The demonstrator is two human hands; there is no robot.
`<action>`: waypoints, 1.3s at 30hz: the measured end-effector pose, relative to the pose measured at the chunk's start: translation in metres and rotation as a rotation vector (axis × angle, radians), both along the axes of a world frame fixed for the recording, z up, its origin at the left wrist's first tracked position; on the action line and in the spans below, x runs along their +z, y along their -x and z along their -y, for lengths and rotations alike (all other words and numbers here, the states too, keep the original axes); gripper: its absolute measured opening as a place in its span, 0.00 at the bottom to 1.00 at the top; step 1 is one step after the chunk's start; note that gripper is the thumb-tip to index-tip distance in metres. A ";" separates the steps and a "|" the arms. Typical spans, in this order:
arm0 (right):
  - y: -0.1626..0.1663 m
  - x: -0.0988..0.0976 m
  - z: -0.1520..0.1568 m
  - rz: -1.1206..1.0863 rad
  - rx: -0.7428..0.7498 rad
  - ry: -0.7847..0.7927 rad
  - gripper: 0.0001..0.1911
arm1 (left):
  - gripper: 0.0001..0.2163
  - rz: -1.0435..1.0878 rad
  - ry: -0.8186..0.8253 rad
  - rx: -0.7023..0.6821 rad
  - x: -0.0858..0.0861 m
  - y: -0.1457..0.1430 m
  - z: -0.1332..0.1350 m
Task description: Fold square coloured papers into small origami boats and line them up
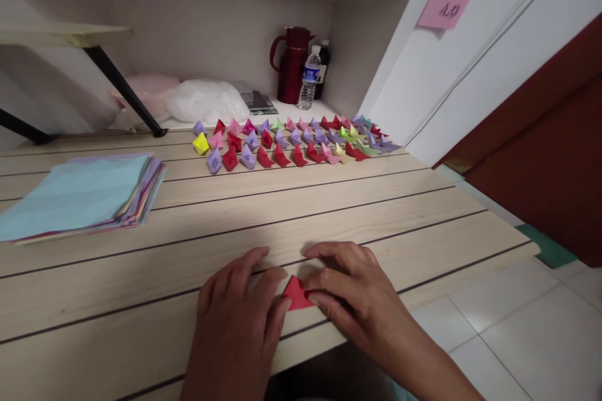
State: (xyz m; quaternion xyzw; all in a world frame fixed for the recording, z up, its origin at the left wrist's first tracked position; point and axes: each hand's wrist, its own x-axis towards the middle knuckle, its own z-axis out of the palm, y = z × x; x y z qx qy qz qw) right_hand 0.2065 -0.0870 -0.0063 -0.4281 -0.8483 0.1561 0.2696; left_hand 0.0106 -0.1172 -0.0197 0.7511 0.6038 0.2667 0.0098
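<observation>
A small piece of red folded paper lies near the table's front edge, its peak pointing away from me. My left hand has thumb and index finger closed at its left side. At the right side, my right hand pinches the paper between thumb and finger. Fingers cover both lower corners. Farther back stand several rows of small folded paper boats in red, purple, pink, yellow and green. A stack of coloured paper sheets, light blue on top, lies at the left.
The slatted wooden table ends at a rounded right edge above the tiled floor. Behind the boats, a dark red thermos jug, a water bottle and a white plastic bag stand in a recess. A black metal leg supports a small shelf at left.
</observation>
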 end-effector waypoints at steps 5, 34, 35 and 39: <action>-0.003 -0.004 -0.002 -0.029 0.008 -0.075 0.11 | 0.15 -0.190 -0.099 -0.225 -0.005 0.018 -0.003; 0.017 0.019 0.025 -0.564 0.039 0.404 0.06 | 0.06 0.348 0.117 -0.218 0.031 0.020 0.017; 0.019 0.026 0.016 -0.640 -0.014 0.520 0.08 | 0.06 0.458 0.184 -0.138 0.037 0.018 0.011; 0.035 0.043 -0.028 -0.906 -0.010 0.745 0.12 | 0.08 0.889 0.380 -0.049 0.045 0.010 -0.019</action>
